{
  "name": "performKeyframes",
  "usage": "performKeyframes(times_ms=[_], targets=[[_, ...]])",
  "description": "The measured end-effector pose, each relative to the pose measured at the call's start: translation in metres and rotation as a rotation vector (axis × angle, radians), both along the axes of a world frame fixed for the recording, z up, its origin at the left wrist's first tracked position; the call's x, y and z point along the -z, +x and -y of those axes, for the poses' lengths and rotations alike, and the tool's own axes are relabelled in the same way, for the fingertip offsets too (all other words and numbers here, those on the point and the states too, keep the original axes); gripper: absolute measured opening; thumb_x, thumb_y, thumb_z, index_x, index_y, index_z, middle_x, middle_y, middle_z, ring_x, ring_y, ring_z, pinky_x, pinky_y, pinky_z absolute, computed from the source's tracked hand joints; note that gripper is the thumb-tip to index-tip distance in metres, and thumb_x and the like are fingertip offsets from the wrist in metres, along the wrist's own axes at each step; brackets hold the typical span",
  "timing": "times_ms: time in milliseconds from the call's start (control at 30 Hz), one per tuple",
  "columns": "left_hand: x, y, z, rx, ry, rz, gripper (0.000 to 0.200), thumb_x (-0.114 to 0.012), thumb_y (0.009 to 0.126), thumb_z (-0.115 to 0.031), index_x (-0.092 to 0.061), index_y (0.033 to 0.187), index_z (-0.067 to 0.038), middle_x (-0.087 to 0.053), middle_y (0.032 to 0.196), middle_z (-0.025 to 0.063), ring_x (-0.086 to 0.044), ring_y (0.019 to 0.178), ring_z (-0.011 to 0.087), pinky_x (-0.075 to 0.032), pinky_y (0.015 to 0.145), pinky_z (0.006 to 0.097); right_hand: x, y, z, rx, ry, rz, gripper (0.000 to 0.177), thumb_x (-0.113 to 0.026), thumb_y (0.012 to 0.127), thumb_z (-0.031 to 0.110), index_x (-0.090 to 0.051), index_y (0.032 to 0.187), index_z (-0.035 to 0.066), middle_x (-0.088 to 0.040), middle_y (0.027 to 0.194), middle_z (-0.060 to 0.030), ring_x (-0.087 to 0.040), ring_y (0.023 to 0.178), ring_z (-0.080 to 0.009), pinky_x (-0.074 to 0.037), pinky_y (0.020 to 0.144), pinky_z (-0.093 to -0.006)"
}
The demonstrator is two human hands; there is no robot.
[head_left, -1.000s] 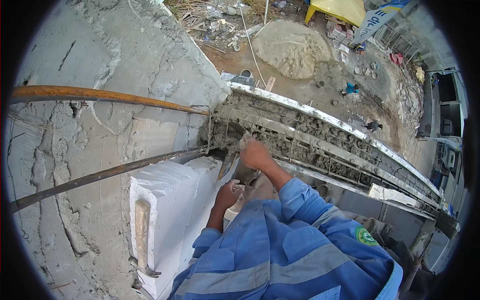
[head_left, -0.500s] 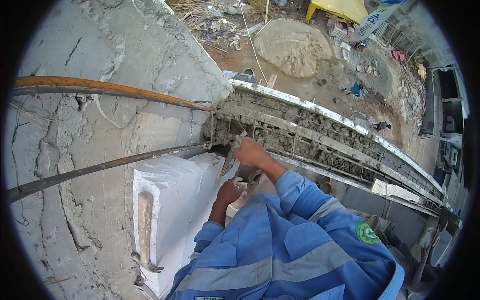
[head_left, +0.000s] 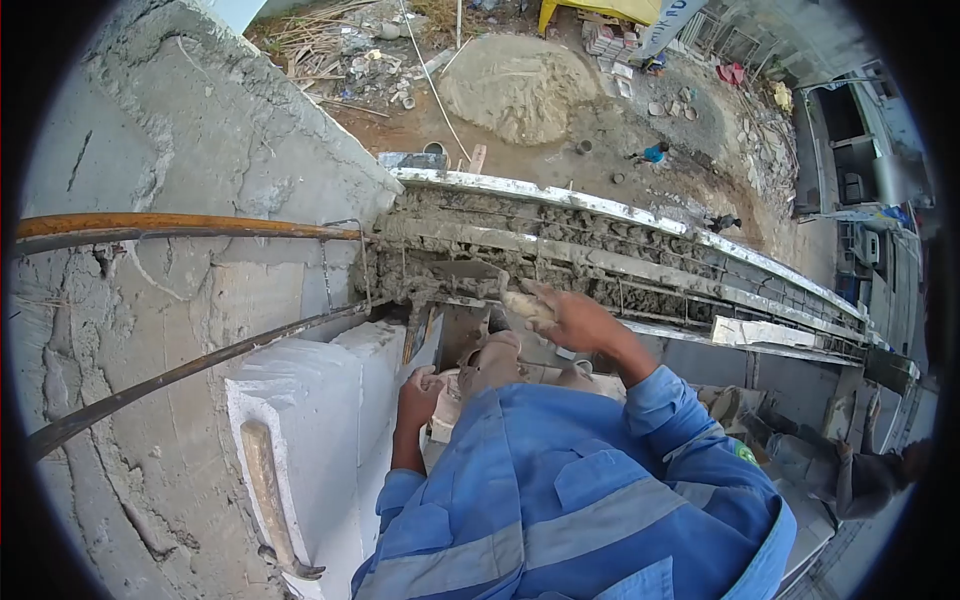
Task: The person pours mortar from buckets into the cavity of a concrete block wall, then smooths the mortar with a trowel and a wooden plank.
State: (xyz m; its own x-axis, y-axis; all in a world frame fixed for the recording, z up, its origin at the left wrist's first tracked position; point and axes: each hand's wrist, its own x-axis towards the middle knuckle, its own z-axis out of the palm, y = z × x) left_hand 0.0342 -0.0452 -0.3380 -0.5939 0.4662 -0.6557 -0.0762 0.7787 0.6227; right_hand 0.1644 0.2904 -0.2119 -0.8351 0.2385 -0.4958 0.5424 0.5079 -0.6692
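My right hand (head_left: 585, 322) grips the pale, mortar-smeared handle of a trowel (head_left: 470, 270). The trowel's blade lies flat over the near edge of the wet concrete (head_left: 590, 240), which fills a long form with rebar in it. Lower down and to the left, my left hand (head_left: 418, 396) has curled fingers beside a pale container (head_left: 443, 418); whatever they hold, if anything, is hidden. White foam blocks (head_left: 310, 385) stand left of that hand, and a claw hammer (head_left: 265, 490) leans along their left face.
Two rusty bars (head_left: 180, 228) reach from the rough concrete wall (head_left: 150, 330) to the form's left end. A white block (head_left: 765, 333) sits on its near edge. Another person (head_left: 890, 470) is at the right. Far below are a sand pile (head_left: 520, 90) and people.
My right hand has moved right and turned the trowel so its blade points left. My left hand has drawn down and left, away from the right hand. The whole view has shifted.
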Motion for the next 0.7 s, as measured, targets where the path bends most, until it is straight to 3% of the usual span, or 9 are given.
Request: performKeyframes(times_ms=[67, 167, 233, 300, 433, 533, 567, 600, 700], targets=[[0.005, -0.003, 0.011, 0.021, -0.036, -0.057, 0.047, -0.069, 0.084, -0.027, -0.060, 0.119, 0.003, -0.070, 0.103, 0.0195, -0.069, 0.094, 0.0282, -0.052, 0.084, 0.0363, 0.003, 0.058, -0.018, -0.092, 0.236, -0.047, 0.067, -0.066, 0.084, 0.034, -0.043, 0.142, 0.008, -0.061, 0.117, -0.0238, -0.062, 0.095, -0.0435, -0.050, 0.084, -0.0485], [0.014, -0.003, 0.018, 0.059, -0.037, -0.080, 0.047, -0.070, 0.084, -0.028, -0.060, 0.118, 0.003, -0.070, 0.103, 0.0199, -0.069, 0.095, 0.0287, -0.052, 0.083, 0.0369, 0.019, 0.143, -0.037, -0.041, 0.298, -0.039, 0.062, -0.065, 0.084, 0.031, -0.046, 0.139, 0.010, -0.061, 0.114, -0.0210, -0.063, 0.090, -0.0432, -0.051, 0.081, -0.0490], [0.002, 0.000, 0.014, 0.111, -0.085, -0.107, 0.047, -0.070, 0.084, -0.027, -0.061, 0.117, 0.004, -0.070, 0.103, 0.0205, -0.069, 0.094, 0.0289, -0.052, 0.083, 0.0372, 0.016, 0.181, -0.034, -0.003, 0.475, 0.000, 0.057, -0.063, 0.084, 0.029, -0.049, 0.137, 0.012, -0.062, 0.112, -0.0193, -0.063, 0.087, -0.0425, -0.052, 0.078, -0.0493], [-0.003, 0.008, 0.008, 0.092, -0.050, -0.146, 0.046, -0.070, 0.084, -0.027, -0.061, 0.117, 0.004, -0.070, 0.103, 0.0206, -0.069, 0.094, 0.0287, -0.052, 0.083, 0.0368, 0.006, 0.205, -0.030, 0.067, 0.452, 0.019, 0.056, -0.062, 0.084, 0.029, -0.049, 0.136, 0.013, -0.062, 0.112, -0.0187, -0.063, 0.087, -0.0423, -0.052, 0.077, -0.0494], [-0.011, 0.030, -0.009, 0.077, -0.006, -0.120, 0.043, -0.069, 0.085, -0.025, -0.061, 0.116, 0.003, -0.069, 0.103, 0.0182, -0.066, 0.096, 0.0262, -0.050, 0.085, 0.0358, 0.030, 0.224, -0.028, 0.140, 0.460, 0.168, 0.056, -0.065, 0.081, 0.031, -0.053, 0.134, 0.017, -0.064, 0.111, -0.0167, -0.065, 0.086, -0.0396, -0.053, 0.075, -0.0486], [0.002, 0.057, -0.021, 0.216, 0.009, -0.071, 0.044, -0.069, 0.084, -0.024, -0.060, 0.116, 0.005, -0.069, 0.103, 0.0199, -0.068, 0.093, 0.0250, -0.051, 0.083, 0.0354, 0.103, 0.200, -0.029, 0.169, 0.486, 0.006, 0.043, -0.068, 0.081, 0.039, -0.064, 0.113, 0.010, -0.066, 0.103, -0.0151, -0.065, 0.089, -0.0374, -0.053, 0.078, -0.0486], [0.002, 0.065, -0.025, 0.278, 0.014, -0.056, 0.045, -0.069, 0.085, -0.024, -0.060, 0.117, 0.006, -0.069, 0.104, 0.0200, -0.067, 0.094, 0.0245, -0.051, 0.084, 0.0353, 0.111, 0.189, -0.036, 0.266, 0.461, 0.181, 0.048, -0.065, 0.082, 0.047, -0.064, 0.112, 0.009, -0.066, 0.101, -0.0169, -0.064, 0.095, -0.0368, -0.052, 0.081, -0.0482], [0.006, 0.073, -0.029, 0.309, 0.043, -0.036, 0.045, -0.068, 0.085, -0.024, -0.059, 0.118, 0.006, -0.069, 0.104, 0.0201, -0.067, 0.094, 0.0245, -0.051, 0.084, 0.0351, 0.107, 0.187, -0.040, 0.389, 0.501, 0.039, 0.055, -0.063, 0.082, 0.055, -0.064, 0.111, 0.008, -0.066, 0.102, -0.0184, -0.064, 0.098, -0.0366, -0.052, 0.083, -0.0476], [0.014, 0.096, -0.024, 0.350, 0.054, -0.032, 0.045, -0.068, 0.085, -0.024, -0.059, 0.119, 0.005, -0.069, 0.104, 0.0201, -0.067, 0.094, 0.0246, -0.051, 0.084, 0.0347, 0.097, 0.216, -0.049, 0.514, 0.495, 0.069, 0.059, -0.063, 0.082, 0.057, -0.064, 0.113, 0.007, -0.066, 0.102, -0.0185, -0.065, 0.097, -0.0360, -0.052, 0.085, -0.0462]])
